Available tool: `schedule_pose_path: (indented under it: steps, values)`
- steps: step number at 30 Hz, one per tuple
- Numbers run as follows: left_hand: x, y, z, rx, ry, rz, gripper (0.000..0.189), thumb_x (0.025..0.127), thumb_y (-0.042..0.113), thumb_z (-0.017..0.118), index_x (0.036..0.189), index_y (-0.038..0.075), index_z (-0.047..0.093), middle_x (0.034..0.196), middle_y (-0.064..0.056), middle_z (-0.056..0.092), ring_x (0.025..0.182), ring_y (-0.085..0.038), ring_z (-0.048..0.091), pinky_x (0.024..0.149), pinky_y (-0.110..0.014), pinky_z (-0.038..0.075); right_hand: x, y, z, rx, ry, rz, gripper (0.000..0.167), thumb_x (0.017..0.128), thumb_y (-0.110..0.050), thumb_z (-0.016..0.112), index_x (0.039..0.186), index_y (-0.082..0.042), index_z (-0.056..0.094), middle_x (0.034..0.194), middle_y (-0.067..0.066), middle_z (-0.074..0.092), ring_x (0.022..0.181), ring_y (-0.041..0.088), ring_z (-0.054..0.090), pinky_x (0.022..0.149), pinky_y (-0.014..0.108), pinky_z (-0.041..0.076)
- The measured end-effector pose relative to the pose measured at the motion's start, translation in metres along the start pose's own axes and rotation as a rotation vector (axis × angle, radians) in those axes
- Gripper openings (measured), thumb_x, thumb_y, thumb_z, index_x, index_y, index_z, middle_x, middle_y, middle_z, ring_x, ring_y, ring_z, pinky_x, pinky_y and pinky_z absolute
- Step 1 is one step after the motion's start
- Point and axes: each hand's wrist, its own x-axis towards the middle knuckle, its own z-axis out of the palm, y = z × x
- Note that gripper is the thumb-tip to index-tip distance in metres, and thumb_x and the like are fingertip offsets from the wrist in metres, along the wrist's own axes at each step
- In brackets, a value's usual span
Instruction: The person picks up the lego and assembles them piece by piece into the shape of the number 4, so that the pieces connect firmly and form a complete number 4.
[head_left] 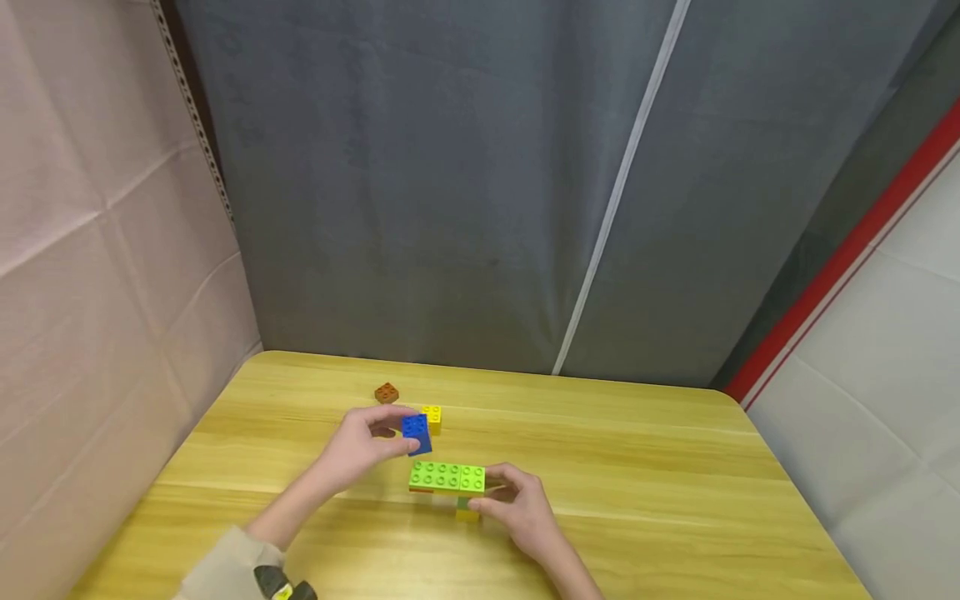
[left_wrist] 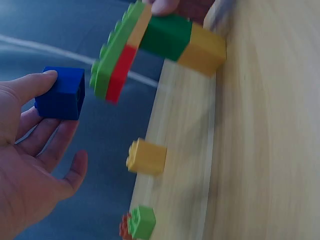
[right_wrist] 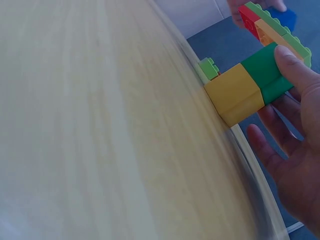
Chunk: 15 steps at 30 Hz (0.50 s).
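My left hand point(head_left: 358, 446) pinches a blue toy brick point(head_left: 416, 435) between thumb and fingers, holding it up above the table. In the left wrist view the same blue brick point(left_wrist: 60, 94) is seen side-on, apart from the built piece. My right hand point(head_left: 523, 510) grips that built piece point(head_left: 447, 477) at its right end. Light green studded bricks run along its top, with a red brick point(left_wrist: 119, 75) and an orange one under them. Below one end, a dark green brick point(right_wrist: 267, 71) sits on a yellow brick point(right_wrist: 235, 95), the right thumb pressing near the green one.
Behind the blue brick stands a loose yellow brick point(head_left: 433, 420). A brown-orange brick point(head_left: 386, 392) lies farther back, and the left wrist view shows a light green brick point(left_wrist: 143, 222) beside it. The wooden table point(head_left: 637, 467) ends at a dark grey curtain point(head_left: 420, 208).
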Motion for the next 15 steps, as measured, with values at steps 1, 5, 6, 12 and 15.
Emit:
schedule_pose_path:
  steps: [1, 5, 6, 12, 15]
  values:
    - [-0.001, 0.003, 0.004, 0.003, -0.021, 0.009, 0.042, 0.088, 0.019, 0.083, 0.124, 0.003, 0.071, 0.114, -0.01, 0.071, 0.103, -0.029, 0.066, 0.083, -0.038, 0.058, 0.0, 0.0, 0.0, -0.003, 0.001, 0.0, 0.041, 0.084, -0.022, 0.087, 0.118, -0.006, 0.072, 0.114, 0.012, 0.072, 0.092, 0.026, 0.07, 0.08, 0.028, 0.058]
    - [-0.007, 0.013, 0.02, 0.009, -0.077, 0.021, 0.043, 0.086, 0.022, 0.085, 0.123, 0.003, 0.072, 0.113, -0.008, 0.072, 0.105, -0.03, 0.065, 0.083, -0.039, 0.059, 0.0, 0.0, 0.001, -0.018, 0.001, 0.001, 0.041, 0.084, -0.023, 0.086, 0.119, -0.006, 0.071, 0.114, 0.012, 0.072, 0.093, 0.025, 0.07, 0.081, 0.027, 0.058]
    - [-0.007, 0.014, 0.023, 0.005, -0.085, 0.018, 0.043, 0.086, 0.022, 0.085, 0.123, 0.003, 0.072, 0.111, -0.007, 0.072, 0.105, -0.031, 0.065, 0.082, -0.039, 0.059, 0.0, 0.0, 0.001, -0.019, -0.001, 0.001, 0.041, 0.085, -0.023, 0.086, 0.119, -0.006, 0.071, 0.114, 0.012, 0.072, 0.093, 0.025, 0.07, 0.081, 0.027, 0.058]
    - [-0.008, 0.018, 0.035, 0.015, -0.101, 0.041, 0.039, 0.086, 0.021, 0.085, 0.121, 0.006, 0.074, 0.106, -0.005, 0.072, 0.105, -0.037, 0.064, 0.077, -0.032, 0.058, 0.0, -0.001, 0.003, 0.0, -0.006, -0.002, 0.04, 0.085, -0.021, 0.086, 0.119, -0.005, 0.071, 0.114, 0.014, 0.072, 0.093, 0.026, 0.07, 0.08, 0.028, 0.058]
    - [-0.007, 0.02, 0.039, 0.045, -0.105, 0.082, 0.039, 0.087, 0.022, 0.084, 0.121, 0.006, 0.073, 0.105, -0.004, 0.072, 0.103, -0.037, 0.064, 0.077, -0.032, 0.058, -0.001, -0.001, 0.003, 0.005, -0.008, -0.005, 0.039, 0.085, -0.021, 0.086, 0.118, -0.006, 0.071, 0.114, 0.014, 0.072, 0.093, 0.026, 0.07, 0.08, 0.029, 0.058]
